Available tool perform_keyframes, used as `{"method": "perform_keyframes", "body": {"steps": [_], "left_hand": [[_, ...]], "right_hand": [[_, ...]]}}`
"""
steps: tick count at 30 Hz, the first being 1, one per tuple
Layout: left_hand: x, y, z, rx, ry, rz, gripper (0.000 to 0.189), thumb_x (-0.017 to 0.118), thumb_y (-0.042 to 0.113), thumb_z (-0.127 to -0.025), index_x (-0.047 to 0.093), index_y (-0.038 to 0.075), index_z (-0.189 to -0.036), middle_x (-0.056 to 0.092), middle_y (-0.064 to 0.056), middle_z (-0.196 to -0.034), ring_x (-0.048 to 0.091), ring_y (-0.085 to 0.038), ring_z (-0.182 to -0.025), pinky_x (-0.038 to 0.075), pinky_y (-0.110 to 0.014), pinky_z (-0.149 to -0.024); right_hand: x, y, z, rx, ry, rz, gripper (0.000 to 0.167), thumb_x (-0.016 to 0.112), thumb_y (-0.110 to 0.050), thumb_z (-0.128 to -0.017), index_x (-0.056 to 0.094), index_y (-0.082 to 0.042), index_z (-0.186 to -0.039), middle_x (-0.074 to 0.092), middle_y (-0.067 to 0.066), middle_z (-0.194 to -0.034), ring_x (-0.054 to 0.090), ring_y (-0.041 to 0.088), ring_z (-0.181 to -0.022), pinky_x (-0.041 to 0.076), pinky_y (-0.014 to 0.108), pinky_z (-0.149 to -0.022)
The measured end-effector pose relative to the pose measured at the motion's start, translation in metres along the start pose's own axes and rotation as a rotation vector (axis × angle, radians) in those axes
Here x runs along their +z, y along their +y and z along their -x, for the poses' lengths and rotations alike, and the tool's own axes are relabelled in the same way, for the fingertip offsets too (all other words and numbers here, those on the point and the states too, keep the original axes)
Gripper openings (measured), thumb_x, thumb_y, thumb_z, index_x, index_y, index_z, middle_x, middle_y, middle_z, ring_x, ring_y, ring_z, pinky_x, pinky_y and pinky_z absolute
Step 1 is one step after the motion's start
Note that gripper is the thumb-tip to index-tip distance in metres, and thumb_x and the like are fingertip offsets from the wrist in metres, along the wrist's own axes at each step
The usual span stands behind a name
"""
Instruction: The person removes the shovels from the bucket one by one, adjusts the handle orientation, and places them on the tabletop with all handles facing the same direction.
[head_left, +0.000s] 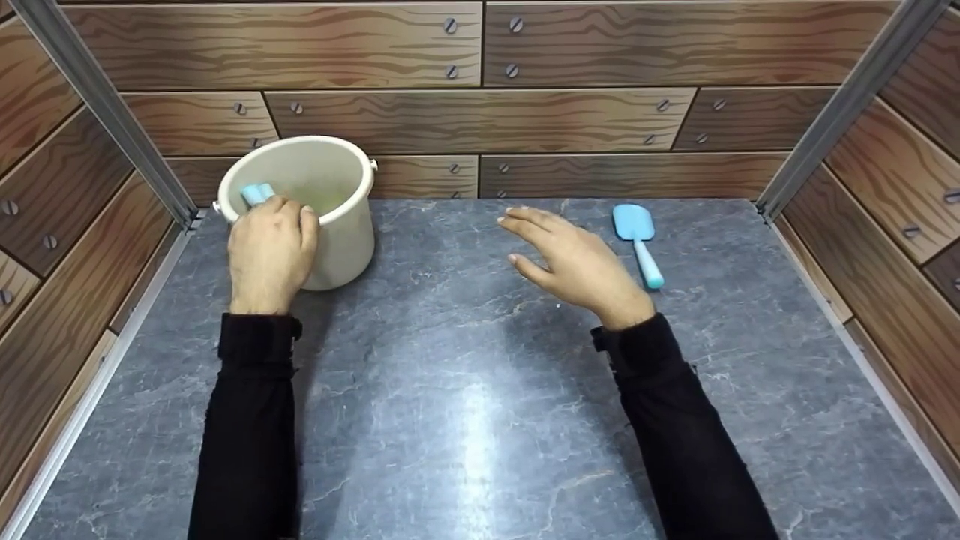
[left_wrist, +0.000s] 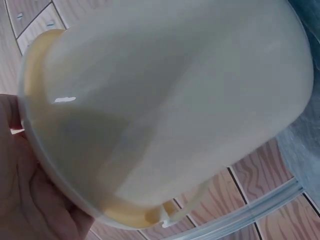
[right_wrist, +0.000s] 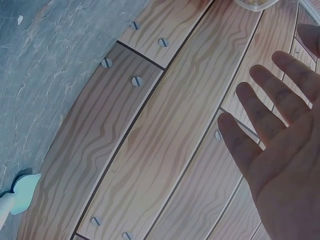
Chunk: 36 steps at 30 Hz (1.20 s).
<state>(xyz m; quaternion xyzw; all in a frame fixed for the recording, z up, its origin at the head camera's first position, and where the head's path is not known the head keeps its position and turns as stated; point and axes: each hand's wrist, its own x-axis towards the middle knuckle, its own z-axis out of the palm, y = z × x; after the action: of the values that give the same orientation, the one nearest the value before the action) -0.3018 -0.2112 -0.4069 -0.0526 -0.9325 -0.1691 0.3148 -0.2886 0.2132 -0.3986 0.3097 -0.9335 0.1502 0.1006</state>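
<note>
at the upper left of the head view, a cream bucket [head_left: 345, 240], smooth, glossy and plastic-looking, with a wide round mouth, a thick rolled rim and small knobs at the sides. over the near rim, the left hand [head_left: 274, 255], knuckles up and fingers bent down toward the opening; just beyond, inside the mouth, a light blue piece [head_left: 257, 194] with a rounded, two-lobed end. fingertips hidden there, so cannot tell about any grip on the blue piece. right of centre, the right hand [head_left: 574, 262], open and bare above the bench [head_left: 450, 337], fingers extended and thumb apart. near it at the upper right, a light blue shovel [head_left: 638, 241], flat rounded-square blade toward the back, paler tapered handle toward the front. on both arms, matte black sleeves [head_left: 247, 427].

below, blue-grey marbled stone pattern with fine pale veins and a bright streak of reflected light at lower centre. around three sides, plank-patterned walls [head_left: 375, 120] in brown, swirling grain and slotted screw heads; in both upper corners, grey metal posts [head_left: 109, 105].
</note>
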Motion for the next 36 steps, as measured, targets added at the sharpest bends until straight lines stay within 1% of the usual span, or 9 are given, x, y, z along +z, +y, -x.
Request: {"method": "perform_keyframes", "body": {"steps": [5,14,20,21,23,28,30,33,36], "left_hand": [[0.001,-0.002,-0.001,0.007,0.013,-0.025,0.047,0.048,0.023,-0.116,0.081,-0.009,-0.106,0.084,-0.027,-0.119,0.078,-0.057,-0.111,0.059,-0.072,-0.101],[0.001,-0.003,-0.007,-0.098,-0.012,-0.039,0.046,0.049,0.026,-0.112,0.080,-0.008,-0.121,0.081,-0.031,-0.122,0.075,-0.058,-0.119,0.059,-0.072,-0.109],[0.001,-0.003,-0.010,-0.068,-0.039,-0.086,0.050,0.045,0.026,-0.112,0.077,-0.012,-0.103,0.080,-0.035,-0.109,0.074,-0.063,-0.107,0.058,-0.073,-0.098],[0.000,-0.004,-0.011,-0.069,-0.060,-0.103,0.052,0.044,0.026,-0.112,0.076,-0.013,-0.100,0.080,-0.036,-0.107,0.074,-0.064,-0.104,0.058,-0.074,-0.096],[-0.004,-0.004,-0.018,-0.080,-0.143,-0.139,0.056,0.040,0.027,-0.112,0.077,-0.013,-0.100,0.080,-0.038,-0.108,0.075,-0.066,-0.103,0.058,-0.075,-0.092],[-0.012,-0.004,-0.043,-0.124,-0.474,-0.218,0.067,0.029,0.033,-0.112,0.078,-0.012,-0.119,0.077,-0.043,-0.130,0.074,-0.068,-0.116,0.061,-0.079,-0.091],[-0.015,-0.006,-0.052,-0.125,-0.575,-0.226,0.069,0.028,0.034,-0.111,0.078,-0.012,-0.125,0.075,-0.044,-0.134,0.072,-0.067,-0.121,0.062,-0.080,-0.093],[-0.018,-0.009,-0.061,-0.117,-0.665,-0.224,0.069,0.031,0.034,-0.108,0.077,-0.013,-0.128,0.074,-0.043,-0.135,0.070,-0.064,-0.127,0.062,-0.079,-0.098],[-0.020,-0.011,-0.066,-0.113,-0.713,-0.201,0.069,0.034,0.035,-0.105,0.077,-0.014,-0.128,0.074,-0.042,-0.135,0.068,-0.063,-0.132,0.061,-0.079,-0.104]], "right_hand": [[-0.002,-0.001,-0.001,0.002,-0.012,-0.007,0.060,0.066,-0.040,-0.122,0.055,-0.017,-0.176,0.054,0.010,-0.184,0.054,0.035,-0.170,0.056,0.061,-0.133],[-0.004,0.000,0.002,0.013,-0.027,-0.023,0.061,0.066,-0.039,-0.122,0.053,-0.018,-0.177,0.053,0.011,-0.184,0.054,0.036,-0.170,0.051,0.061,-0.137],[-0.004,0.000,0.001,0.019,-0.034,-0.025,0.061,0.067,-0.038,-0.122,0.053,-0.018,-0.178,0.053,0.011,-0.184,0.053,0.036,-0.170,0.051,0.062,-0.138],[-0.004,0.000,0.000,0.016,-0.038,-0.026,0.061,0.067,-0.039,-0.122,0.052,-0.018,-0.178,0.053,0.011,-0.184,0.053,0.036,-0.171,0.050,0.062,-0.138],[-0.004,-0.001,0.000,0.014,-0.046,-0.025,0.061,0.066,-0.040,-0.122,0.052,-0.018,-0.178,0.053,0.011,-0.184,0.053,0.036,-0.171,0.050,0.061,-0.138],[-0.005,-0.002,0.001,0.008,-0.048,-0.023,0.061,0.065,-0.040,-0.122,0.052,-0.019,-0.178,0.053,0.011,-0.184,0.053,0.036,-0.171,0.052,0.061,-0.137],[-0.005,-0.003,0.002,0.003,-0.050,-0.030,0.062,0.066,-0.040,-0.122,0.052,-0.019,-0.178,0.053,0.011,-0.184,0.053,0.037,-0.171,0.053,0.062,-0.136],[-0.006,-0.005,0.002,0.000,-0.059,-0.036,0.062,0.066,-0.041,-0.122,0.051,-0.020,-0.179,0.052,0.011,-0.185,0.052,0.036,-0.172,0.053,0.062,-0.136],[-0.007,-0.007,0.002,-0.004,-0.068,-0.035,0.062,0.066,-0.041,-0.122,0.052,-0.020,-0.178,0.051,0.010,-0.186,0.051,0.036,-0.172,0.052,0.062,-0.137]]}}
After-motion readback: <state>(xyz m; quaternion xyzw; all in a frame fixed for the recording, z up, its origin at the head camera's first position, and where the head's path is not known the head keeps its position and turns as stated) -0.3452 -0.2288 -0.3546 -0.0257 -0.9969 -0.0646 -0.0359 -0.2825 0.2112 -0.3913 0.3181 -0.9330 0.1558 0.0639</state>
